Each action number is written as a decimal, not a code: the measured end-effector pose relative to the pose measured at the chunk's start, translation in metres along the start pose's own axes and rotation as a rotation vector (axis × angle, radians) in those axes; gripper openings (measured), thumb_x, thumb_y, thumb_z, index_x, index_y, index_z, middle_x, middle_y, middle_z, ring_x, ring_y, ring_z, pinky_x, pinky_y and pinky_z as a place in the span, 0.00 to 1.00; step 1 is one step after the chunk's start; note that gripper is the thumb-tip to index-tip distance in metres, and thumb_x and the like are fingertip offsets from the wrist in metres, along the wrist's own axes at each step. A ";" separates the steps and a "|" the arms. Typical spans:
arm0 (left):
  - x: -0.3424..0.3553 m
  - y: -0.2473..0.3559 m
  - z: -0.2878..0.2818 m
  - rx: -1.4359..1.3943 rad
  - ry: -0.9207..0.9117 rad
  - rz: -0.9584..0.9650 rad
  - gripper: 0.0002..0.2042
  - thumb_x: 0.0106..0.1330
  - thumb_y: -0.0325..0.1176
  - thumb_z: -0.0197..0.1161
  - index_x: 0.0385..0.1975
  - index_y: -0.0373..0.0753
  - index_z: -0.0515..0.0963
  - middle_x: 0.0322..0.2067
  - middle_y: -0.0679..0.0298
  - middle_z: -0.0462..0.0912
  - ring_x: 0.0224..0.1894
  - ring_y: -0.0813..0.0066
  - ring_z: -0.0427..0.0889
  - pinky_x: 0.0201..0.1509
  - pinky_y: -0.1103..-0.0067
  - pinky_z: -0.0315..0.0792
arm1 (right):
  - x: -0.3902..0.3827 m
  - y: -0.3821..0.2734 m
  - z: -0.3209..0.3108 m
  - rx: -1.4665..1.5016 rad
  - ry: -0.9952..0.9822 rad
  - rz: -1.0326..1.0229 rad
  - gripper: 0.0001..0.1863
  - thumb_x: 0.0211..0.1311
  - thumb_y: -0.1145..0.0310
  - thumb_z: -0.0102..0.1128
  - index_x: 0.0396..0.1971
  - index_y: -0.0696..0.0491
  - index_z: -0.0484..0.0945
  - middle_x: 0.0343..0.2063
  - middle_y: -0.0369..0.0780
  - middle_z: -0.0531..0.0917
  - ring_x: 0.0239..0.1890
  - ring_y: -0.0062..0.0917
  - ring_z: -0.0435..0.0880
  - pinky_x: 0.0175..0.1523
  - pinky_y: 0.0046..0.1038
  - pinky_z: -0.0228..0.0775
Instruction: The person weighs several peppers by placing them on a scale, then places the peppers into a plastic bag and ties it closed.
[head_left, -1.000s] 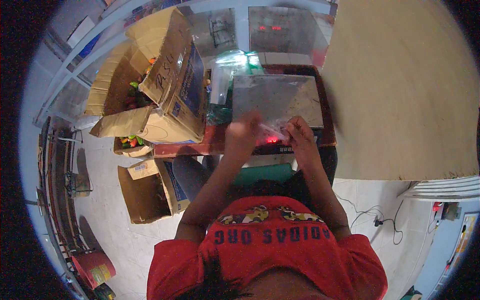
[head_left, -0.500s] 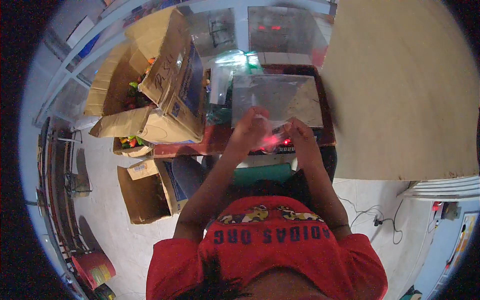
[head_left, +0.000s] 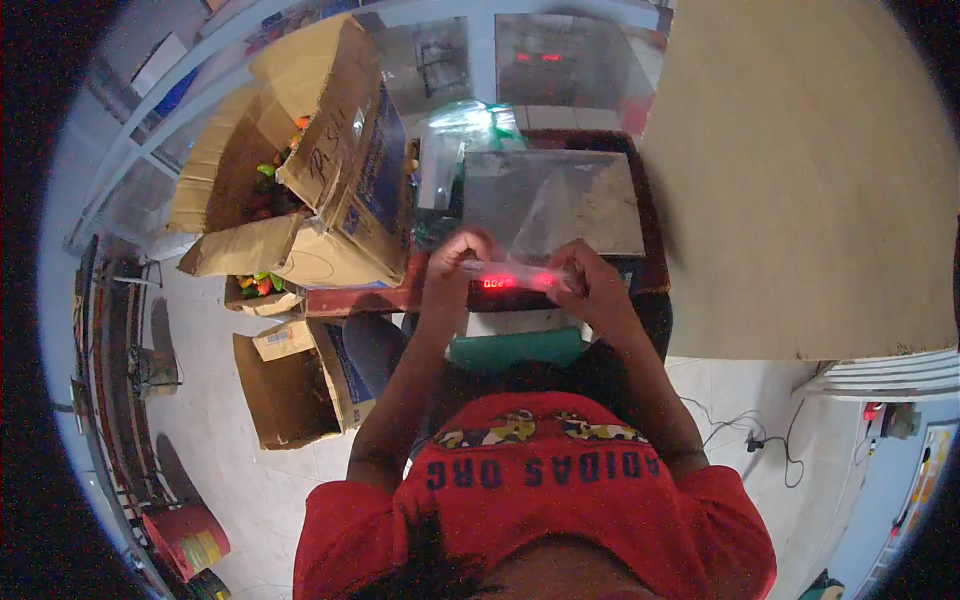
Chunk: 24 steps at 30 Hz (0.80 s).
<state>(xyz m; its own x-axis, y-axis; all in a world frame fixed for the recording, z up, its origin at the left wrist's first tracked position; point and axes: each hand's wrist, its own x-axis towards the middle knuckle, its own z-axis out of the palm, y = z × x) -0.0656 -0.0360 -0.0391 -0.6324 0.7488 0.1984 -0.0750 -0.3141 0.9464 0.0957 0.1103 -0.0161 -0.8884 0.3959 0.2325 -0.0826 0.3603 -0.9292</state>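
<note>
My left hand (head_left: pixel 458 262) and my right hand (head_left: pixel 582 280) grip a clear plastic bag (head_left: pixel 520 272) stretched sideways between them, with my fingers closed on its two sides. The bag is in front of a scale's lit red display, which glows through it. The scale's flat metal platform (head_left: pixel 550 200) lies just beyond my hands, on a dark reddish table (head_left: pixel 370 303). Behind and left of the platform lie green-tinted and clear plastic bags (head_left: pixel 475 125).
A large open carton (head_left: pixel 350 220) of green, red and orange peppers stands at the left, above another box (head_left: pixel 245 293) with peppers. An open carton (head_left: pixel 280 400) sits on the floor (head_left: pixel 200 420). A plywood board (head_left: pixel 800 190) occupies the right; cables (head_left: pixel 795 460) lie below it.
My hands have moved apart, the left one leftward, and the bag is now stretched flatter between them across the lit display.
</note>
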 end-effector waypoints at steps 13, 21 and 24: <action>-0.020 0.029 0.014 0.615 -0.240 -0.242 0.14 0.63 0.35 0.57 0.46 0.37 0.70 0.38 0.64 0.77 0.39 0.75 0.76 0.38 0.80 0.71 | 0.002 0.013 -0.001 0.292 0.160 0.347 0.03 0.57 0.73 0.52 0.32 0.53 0.72 0.25 0.28 0.71 0.27 0.11 0.69 0.32 0.15 0.60; -0.029 0.001 0.011 -0.076 -0.009 -0.305 0.19 0.63 0.35 0.58 0.51 0.34 0.70 0.44 0.58 0.76 0.44 0.73 0.76 0.46 0.76 0.73 | 0.007 0.015 0.001 -0.175 0.082 0.024 0.10 0.47 0.80 0.56 0.33 0.56 0.71 0.25 0.30 0.74 0.30 0.15 0.74 0.36 0.17 0.65; -0.036 -0.021 0.016 -0.038 0.119 -0.230 0.16 0.64 0.32 0.56 0.50 0.36 0.70 0.44 0.59 0.75 0.46 0.72 0.75 0.48 0.76 0.71 | 0.008 0.015 0.001 -0.286 0.214 0.035 0.12 0.45 0.81 0.54 0.33 0.57 0.71 0.26 0.32 0.76 0.31 0.17 0.76 0.38 0.18 0.67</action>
<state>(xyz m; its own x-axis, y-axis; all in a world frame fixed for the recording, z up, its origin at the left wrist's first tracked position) -0.0290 -0.0467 -0.0623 -0.6817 0.7296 -0.0541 -0.2544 -0.1670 0.9526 0.0870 0.1174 -0.0284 -0.7712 0.5691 0.2854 0.1023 0.5532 -0.8267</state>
